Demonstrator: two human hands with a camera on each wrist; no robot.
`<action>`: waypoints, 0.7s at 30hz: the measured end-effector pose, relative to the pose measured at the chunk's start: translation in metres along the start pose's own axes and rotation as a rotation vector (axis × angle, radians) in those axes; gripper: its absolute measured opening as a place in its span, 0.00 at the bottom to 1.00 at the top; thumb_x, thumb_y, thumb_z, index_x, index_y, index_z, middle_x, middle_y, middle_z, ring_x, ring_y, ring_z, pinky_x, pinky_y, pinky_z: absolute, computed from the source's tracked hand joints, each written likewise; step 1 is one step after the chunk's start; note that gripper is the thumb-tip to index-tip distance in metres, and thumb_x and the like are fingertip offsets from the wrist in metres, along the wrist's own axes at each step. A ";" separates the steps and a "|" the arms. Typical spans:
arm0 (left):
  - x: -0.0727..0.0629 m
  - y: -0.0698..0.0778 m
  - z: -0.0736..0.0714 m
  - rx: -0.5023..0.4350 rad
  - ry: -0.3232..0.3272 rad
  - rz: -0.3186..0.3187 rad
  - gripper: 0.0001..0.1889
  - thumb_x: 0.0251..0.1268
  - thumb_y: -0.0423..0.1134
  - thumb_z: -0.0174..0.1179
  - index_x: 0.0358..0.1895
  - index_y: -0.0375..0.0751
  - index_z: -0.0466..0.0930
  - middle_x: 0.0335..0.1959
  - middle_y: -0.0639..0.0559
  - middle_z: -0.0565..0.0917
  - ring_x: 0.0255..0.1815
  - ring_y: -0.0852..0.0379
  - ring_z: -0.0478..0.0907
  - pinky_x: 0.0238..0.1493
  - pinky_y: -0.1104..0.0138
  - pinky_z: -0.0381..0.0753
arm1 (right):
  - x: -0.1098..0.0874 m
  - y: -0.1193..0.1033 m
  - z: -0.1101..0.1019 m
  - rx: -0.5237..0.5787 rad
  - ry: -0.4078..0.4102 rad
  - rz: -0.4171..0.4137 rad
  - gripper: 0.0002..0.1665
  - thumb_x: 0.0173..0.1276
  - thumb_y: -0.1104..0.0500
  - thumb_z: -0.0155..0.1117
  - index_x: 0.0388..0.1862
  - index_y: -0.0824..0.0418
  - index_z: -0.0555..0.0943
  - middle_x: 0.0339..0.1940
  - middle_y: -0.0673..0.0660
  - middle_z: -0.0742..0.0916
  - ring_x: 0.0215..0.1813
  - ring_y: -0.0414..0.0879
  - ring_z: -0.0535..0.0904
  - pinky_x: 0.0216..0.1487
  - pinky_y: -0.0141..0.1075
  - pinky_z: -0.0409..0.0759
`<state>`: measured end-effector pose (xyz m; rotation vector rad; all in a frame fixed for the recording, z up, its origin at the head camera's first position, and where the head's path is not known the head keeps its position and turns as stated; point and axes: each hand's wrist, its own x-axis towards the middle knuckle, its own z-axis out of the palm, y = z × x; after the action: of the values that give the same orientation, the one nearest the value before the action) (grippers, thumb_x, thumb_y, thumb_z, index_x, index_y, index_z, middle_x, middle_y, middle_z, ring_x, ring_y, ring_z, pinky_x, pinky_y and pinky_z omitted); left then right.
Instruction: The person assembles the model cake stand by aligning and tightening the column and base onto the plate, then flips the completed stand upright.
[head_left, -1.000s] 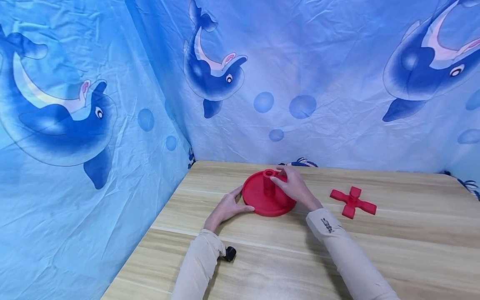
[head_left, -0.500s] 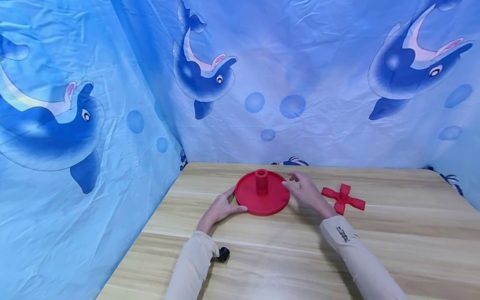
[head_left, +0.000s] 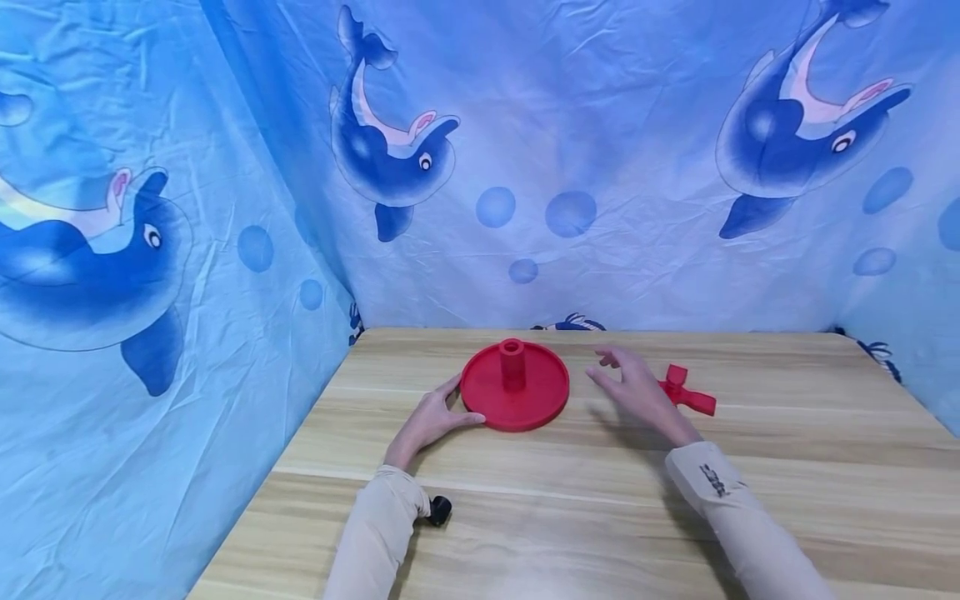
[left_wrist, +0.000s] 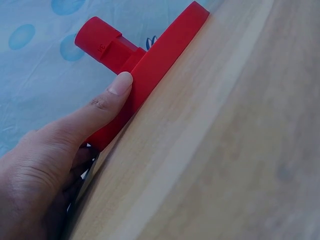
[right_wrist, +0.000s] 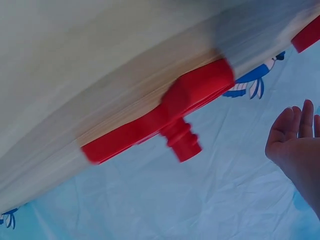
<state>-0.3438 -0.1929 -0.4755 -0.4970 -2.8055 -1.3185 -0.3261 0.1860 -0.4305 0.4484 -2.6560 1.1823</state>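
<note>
A red, round, rimmed plastic-looking base (head_left: 517, 408) with a hollow upright tube (head_left: 512, 368) sits flat on the wood-grain counter (head_left: 540, 508), left hand (head_left: 431, 421) hugging its rim between thumb and fingers. Probably light, stiff, kinda slick; the tube looks like the best grab. Right hand (head_left: 637, 390) hangs loose-fingered, holding nothing, blocking part of the red four-armed plastic-looking cross (right_wrist: 172, 106) from above. Left fingertips? Mostly hidden.
</note>
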 end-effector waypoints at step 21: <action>0.001 -0.001 0.000 0.000 -0.006 -0.012 0.54 0.54 0.59 0.78 0.82 0.46 0.60 0.78 0.44 0.66 0.79 0.42 0.59 0.74 0.44 0.65 | -0.039 0.032 -0.055 -0.035 0.078 -0.006 0.31 0.77 0.57 0.65 0.70 0.75 0.72 0.54 0.72 0.82 0.54 0.65 0.78 0.54 0.59 0.80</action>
<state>-0.3450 -0.1933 -0.4760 -0.4861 -2.8178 -1.3208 -0.2973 0.2547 -0.4281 0.3958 -2.6031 1.1256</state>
